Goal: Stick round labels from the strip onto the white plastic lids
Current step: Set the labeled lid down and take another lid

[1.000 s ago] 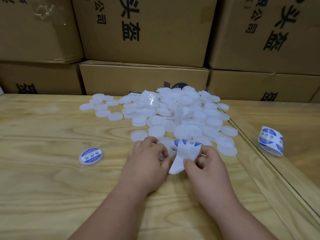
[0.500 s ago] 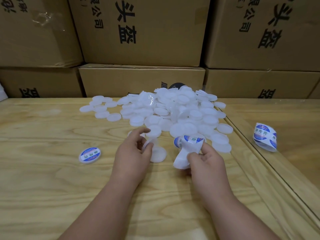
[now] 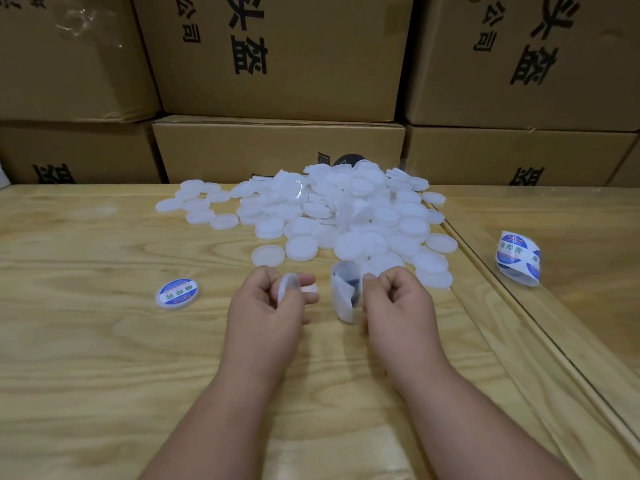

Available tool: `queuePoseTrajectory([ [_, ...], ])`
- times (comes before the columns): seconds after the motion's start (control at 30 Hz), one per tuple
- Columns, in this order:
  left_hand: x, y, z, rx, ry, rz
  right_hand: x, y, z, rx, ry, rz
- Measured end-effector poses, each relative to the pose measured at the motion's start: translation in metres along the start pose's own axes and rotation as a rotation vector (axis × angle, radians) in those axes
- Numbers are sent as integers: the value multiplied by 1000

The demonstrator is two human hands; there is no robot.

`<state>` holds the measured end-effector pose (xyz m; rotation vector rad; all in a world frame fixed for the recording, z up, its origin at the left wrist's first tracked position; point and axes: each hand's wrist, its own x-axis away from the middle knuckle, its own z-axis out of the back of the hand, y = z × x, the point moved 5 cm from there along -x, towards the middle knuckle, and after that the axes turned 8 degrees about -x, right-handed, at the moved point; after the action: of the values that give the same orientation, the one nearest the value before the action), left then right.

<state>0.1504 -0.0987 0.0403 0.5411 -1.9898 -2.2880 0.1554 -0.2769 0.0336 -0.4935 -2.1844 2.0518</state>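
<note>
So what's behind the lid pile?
Stacked cardboard boxes with black print stand right behind the lid pile. A dark round thing peeks over the pile's top; the lids cover most of it, so I can't identify it.

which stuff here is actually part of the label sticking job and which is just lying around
In the job:
- left hand holding a white lid
- right hand holding the label strip
- pile of white lids
- labelled lid, set aside on the table

Lying about:
- spare label strip at the right
- cardboard boxes behind
</note>
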Motion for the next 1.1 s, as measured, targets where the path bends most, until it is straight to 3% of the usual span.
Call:
queuePoseTrajectory([
  [0.13,-9,-2,-7,-12,-103,35,-2,0,-2,19,0,55],
  [0.27,-21,-5,0,352,-17,123,-4,-5,0,107,82,144],
  [0.43,-25,-7,9,74,54,19,-8,2,-9,285,14,100],
  [0.6,-25,-9,6,52,62,22,-10,6,-16,457,-23,137],
  [0.7,-27,-9,5,105,70,10,-12,6,-15,443,-21,139],
  [0.9,-26,-6,1,-18,46,-91,-5,-4,-18,282,-24,168],
  [1.1,-25,-6,-4,-42,-30,-71,-9,1,-23,351,-99,142],
])
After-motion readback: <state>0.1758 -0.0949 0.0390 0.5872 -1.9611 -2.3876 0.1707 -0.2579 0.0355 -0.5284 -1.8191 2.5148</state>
